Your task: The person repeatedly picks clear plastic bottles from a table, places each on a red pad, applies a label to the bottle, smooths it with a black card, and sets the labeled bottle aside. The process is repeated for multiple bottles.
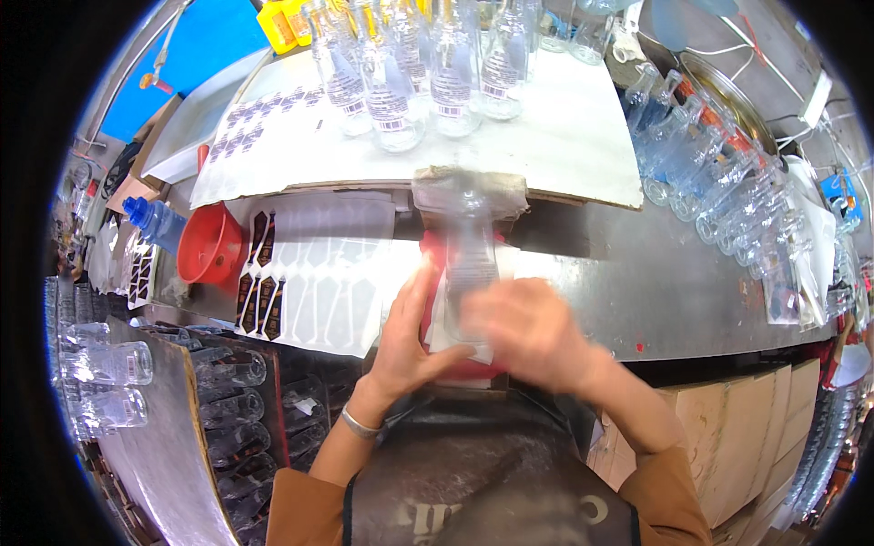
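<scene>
A clear glass bottle (472,259) lies in front of me, its neck toward a cloth-wrapped block (519,189) and its base toward me. Printing shows on its side, blurred. Under it are a red support (431,247) and a whitish cloth or paper. My left hand (405,332) is open along the bottle's left side, fingers stretched out and thumb pointing to the base. Over the bottle's lower right side is my right hand (528,328), bent and smeared by motion; its fingers cannot be made out. Sheets of dark neck labels (270,305) lie to the left.
Labelled bottles (391,100) stand on the raised white board (583,136). Many clear bottles (719,191) line the right side. A red bucket (211,244) and a blue-capped bottle (155,223) are at left. Crated bottles (237,409) and cardboard boxes (728,437) sit below the table.
</scene>
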A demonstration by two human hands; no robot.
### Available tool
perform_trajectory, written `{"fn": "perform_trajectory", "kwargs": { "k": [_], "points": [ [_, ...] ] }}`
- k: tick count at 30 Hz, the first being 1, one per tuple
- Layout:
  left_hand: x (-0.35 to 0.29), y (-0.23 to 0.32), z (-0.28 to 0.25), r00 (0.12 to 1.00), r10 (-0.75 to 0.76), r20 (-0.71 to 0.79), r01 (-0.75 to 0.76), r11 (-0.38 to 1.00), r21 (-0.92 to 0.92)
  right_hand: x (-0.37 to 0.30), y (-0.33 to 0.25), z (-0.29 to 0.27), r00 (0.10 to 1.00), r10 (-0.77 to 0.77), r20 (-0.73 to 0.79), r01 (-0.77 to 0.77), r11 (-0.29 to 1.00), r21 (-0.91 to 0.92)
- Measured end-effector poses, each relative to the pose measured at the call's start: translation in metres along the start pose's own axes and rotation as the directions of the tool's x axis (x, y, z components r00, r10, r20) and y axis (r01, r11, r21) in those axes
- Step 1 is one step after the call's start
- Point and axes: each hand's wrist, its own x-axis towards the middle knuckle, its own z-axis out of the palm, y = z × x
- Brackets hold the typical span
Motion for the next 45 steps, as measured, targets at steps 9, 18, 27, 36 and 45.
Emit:
{"fn": "perform_trajectory", "kwargs": {
  "k": [9,18,27,36,45],
  "points": [
    [-0.016,-0.011,0.021,0.986,0.034,-0.163,-0.039,0.999,-0.025,0.034,-0.031,0.004,0.943,-0.044,0.330,0.028,0.998,0.052],
    [-0.015,-0.005,0.025,0.984,0.008,-0.178,-0.032,0.990,-0.136,0.042,-0.010,0.002,0.968,-0.056,0.243,0.061,0.998,-0.014],
    [-0.016,-0.012,0.014,0.995,-0.071,-0.064,0.059,0.984,-0.167,0.020,-0.002,-0.006,0.981,-0.045,0.190,0.020,0.991,0.132],
    [-0.021,-0.016,0.012,0.992,-0.124,-0.017,0.117,0.965,-0.236,-0.024,0.033,-0.003,0.979,0.198,-0.052,-0.172,0.933,0.316],
    [-0.018,0.005,0.017,0.987,-0.143,-0.068,0.139,0.988,-0.066,0.011,0.059,-0.029,0.858,0.478,-0.186,-0.461,0.878,0.128]
  ]
}}
